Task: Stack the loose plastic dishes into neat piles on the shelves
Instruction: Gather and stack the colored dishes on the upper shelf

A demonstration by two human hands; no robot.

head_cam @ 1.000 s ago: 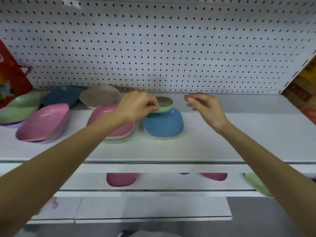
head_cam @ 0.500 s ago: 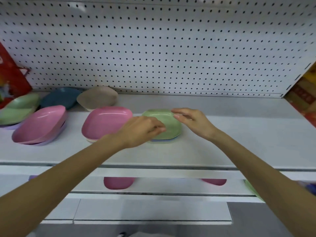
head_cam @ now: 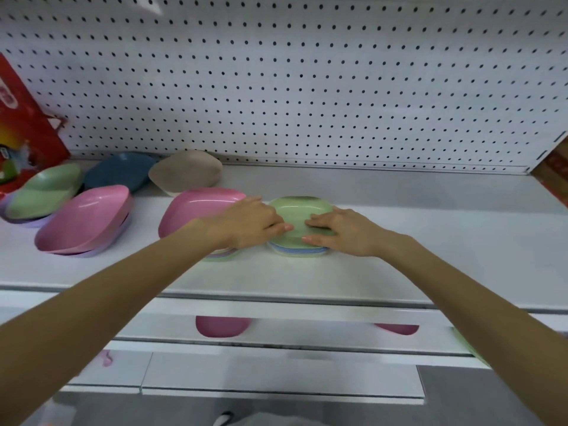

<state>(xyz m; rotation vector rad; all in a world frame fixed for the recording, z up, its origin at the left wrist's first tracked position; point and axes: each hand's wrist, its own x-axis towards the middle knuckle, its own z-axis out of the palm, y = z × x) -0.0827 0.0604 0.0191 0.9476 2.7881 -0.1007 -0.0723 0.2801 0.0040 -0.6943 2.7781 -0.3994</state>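
A green dish (head_cam: 296, 210) tops a low pile of blue and green dishes (head_cam: 296, 251) on the white shelf (head_cam: 430, 241). My left hand (head_cam: 255, 224) lies flat on the dish's left side, fingers straight. On its right side my right hand (head_cam: 341, 230) rests with straight fingers, pressing down. Just left of the pile a pink dish (head_cam: 196, 210) sits on another short stack, partly hidden by my left wrist.
At the shelf's left lie a tilted pink dish (head_cam: 81, 219), a green one (head_cam: 43, 192), a dark blue one (head_cam: 118, 173) and a beige one (head_cam: 186, 172). A red box (head_cam: 21, 124) stands at far left. Pink dishes (head_cam: 222, 327) show on the lower shelf. Pegboard backs the shelf.
The green dish came down from the air onto the blue pile. My left hand let go of it, and both hands now lie flat on it.
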